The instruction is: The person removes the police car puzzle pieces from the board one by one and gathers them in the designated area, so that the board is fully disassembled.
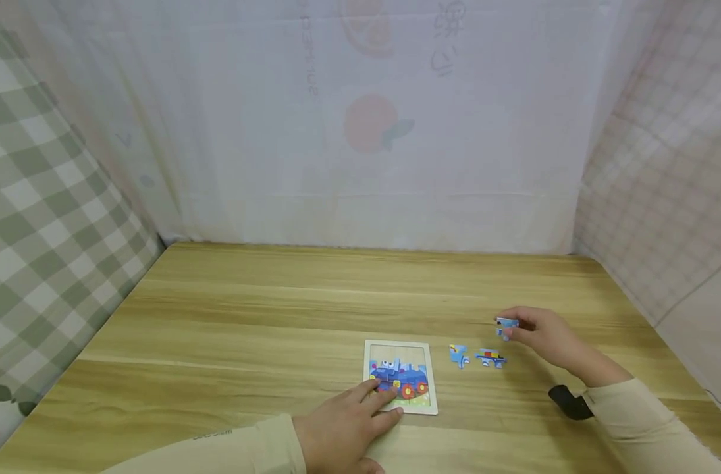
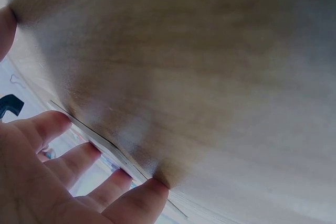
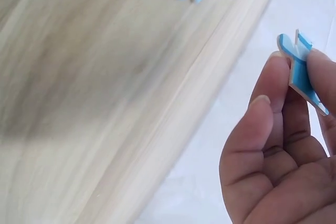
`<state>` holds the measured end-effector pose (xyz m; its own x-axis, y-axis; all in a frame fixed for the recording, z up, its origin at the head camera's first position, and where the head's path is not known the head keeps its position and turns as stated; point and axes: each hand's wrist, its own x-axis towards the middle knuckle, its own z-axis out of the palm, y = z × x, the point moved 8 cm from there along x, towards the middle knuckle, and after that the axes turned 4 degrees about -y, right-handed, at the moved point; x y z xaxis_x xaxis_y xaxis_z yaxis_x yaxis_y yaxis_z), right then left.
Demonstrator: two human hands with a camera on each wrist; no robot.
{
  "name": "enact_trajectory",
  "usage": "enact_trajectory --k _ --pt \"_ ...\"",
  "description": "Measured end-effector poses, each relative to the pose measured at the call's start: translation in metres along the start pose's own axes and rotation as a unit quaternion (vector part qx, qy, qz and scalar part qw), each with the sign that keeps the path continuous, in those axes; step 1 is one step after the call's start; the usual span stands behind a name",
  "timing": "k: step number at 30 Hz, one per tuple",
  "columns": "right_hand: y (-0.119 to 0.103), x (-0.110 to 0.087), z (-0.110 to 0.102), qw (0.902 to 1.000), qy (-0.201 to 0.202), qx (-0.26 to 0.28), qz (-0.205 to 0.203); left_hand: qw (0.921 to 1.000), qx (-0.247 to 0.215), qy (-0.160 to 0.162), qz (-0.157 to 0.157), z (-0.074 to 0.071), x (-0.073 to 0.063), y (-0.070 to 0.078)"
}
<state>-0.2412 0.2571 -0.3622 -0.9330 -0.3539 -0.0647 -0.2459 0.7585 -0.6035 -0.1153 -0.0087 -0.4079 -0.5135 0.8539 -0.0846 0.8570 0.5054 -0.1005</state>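
A partly filled jigsaw puzzle with a white frame (image 1: pixel 433 395) lies on the table, showing a blue train with red wheels; its upper part is bare wood. My left hand (image 1: pixel 351 421) rests on its lower left side with fingers spread and straight. In the left wrist view the fingertips (image 2: pixel 144 200) touch the frame and the table. My right hand (image 1: pixel 550 336) pinches a blue puzzle piece (image 3: pixel 300 72) between thumb and fingers, raised above the table. Two loose pieces lie right of the frame: a light blue piece (image 1: pixel 457 355) and a multicoloured piece (image 1: pixel 490 357).
The wooden table (image 1: pixel 230 316) runs back to a white cloth (image 1: pixel 265 164) hanging behind it. Checked cloth (image 1: pixel 34 217) hangs on the left. A black strap (image 1: pixel 570 403) hangs by the right wrist.
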Motion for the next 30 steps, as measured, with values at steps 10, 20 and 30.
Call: enact_trajectory --k 10,20,30 --pt "0.023 -0.011 -0.003 0.9996 -0.016 0.008 0.021 0.9996 -0.023 -0.015 -0.01 0.0 0.001 -0.001" --pt "0.043 -0.017 0.003 0.9959 -0.062 0.0 0.065 0.9998 -0.019 -0.003 -0.007 -0.002 0.0 -0.001" --pt "0.051 -0.018 0.009 0.9891 -0.109 0.068 0.072 0.9999 -0.014 -0.001 -0.009 -0.002 0.0 0.0"
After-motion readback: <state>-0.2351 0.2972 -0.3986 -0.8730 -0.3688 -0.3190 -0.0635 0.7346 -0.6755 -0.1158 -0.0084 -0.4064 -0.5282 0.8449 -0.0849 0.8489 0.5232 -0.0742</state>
